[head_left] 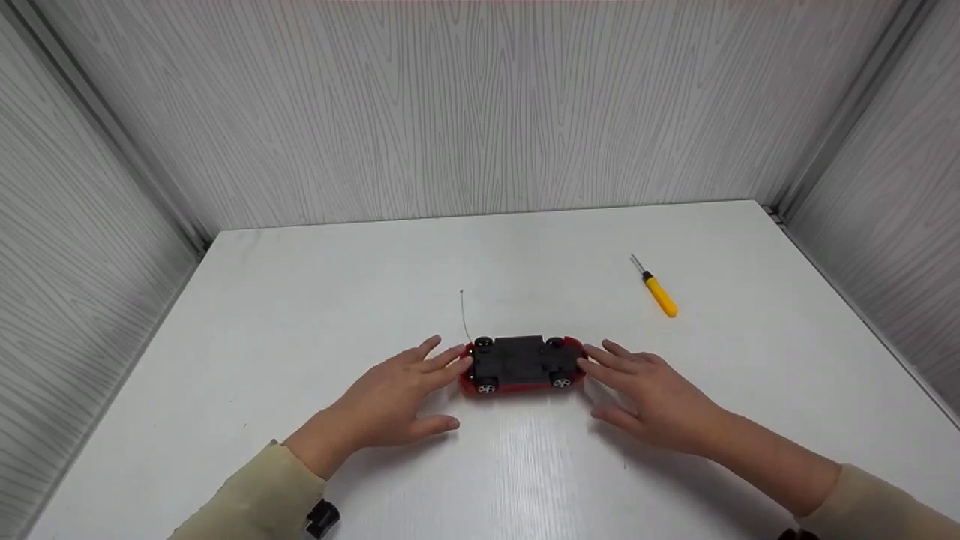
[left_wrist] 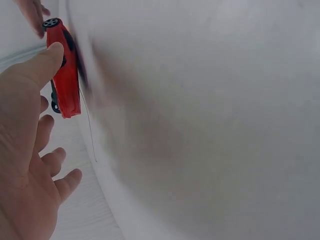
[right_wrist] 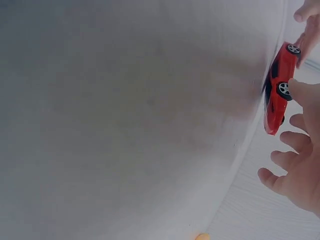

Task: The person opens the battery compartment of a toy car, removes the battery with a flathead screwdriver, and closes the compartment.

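Observation:
A red toy car (head_left: 517,360) lies upside down on the white table, its black underside and wheels facing up. From its left end a thin wire antenna (head_left: 463,315) reaches toward the back. My left hand (head_left: 397,397) is spread at the car's left end, fingertips at the edge and thumb apart from it. At the opposite end, the extended fingers of my right hand (head_left: 660,397) reach the car's edge. Both wrist views show the car's red side, in the left wrist view (left_wrist: 65,75) and the right wrist view (right_wrist: 281,87).
A screwdriver (head_left: 660,295) with a yellow handle lies behind and right of the car. The white table (head_left: 315,300) meets a grey wood-grain panel (head_left: 480,112) at the back, with similar panels on both sides.

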Demonstrator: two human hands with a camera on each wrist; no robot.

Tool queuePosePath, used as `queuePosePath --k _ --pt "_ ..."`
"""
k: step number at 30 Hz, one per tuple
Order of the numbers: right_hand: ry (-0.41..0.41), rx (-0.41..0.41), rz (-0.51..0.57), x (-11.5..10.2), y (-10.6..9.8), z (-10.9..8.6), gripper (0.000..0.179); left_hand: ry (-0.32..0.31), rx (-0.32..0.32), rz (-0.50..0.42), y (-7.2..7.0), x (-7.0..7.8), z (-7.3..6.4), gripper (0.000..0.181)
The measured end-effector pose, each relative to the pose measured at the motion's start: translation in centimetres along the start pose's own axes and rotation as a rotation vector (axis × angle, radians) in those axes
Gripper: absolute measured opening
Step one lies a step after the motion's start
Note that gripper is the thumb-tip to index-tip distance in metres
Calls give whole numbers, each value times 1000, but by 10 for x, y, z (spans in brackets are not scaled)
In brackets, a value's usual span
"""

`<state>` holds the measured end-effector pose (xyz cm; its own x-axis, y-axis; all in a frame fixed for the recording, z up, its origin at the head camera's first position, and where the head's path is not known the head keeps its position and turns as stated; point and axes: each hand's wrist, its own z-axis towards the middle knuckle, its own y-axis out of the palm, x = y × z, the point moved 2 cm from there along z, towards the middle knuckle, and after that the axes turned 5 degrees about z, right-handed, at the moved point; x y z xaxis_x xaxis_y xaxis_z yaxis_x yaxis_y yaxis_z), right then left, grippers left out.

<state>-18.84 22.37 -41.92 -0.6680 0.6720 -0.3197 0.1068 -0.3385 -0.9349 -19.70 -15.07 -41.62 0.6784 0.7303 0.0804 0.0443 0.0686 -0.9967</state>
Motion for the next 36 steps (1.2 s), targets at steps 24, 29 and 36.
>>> queuePosePath --k 24,29,36 --pt "73 -72 40 10 -1 18 64 70 19 22 8 11 -10 76" --pt "80 -77 83 16 0 23 65 94 16 26 8 17 -12 76" --pt "76 -77 157 22 0 33 65 125 7 47 11 25 -13 76"
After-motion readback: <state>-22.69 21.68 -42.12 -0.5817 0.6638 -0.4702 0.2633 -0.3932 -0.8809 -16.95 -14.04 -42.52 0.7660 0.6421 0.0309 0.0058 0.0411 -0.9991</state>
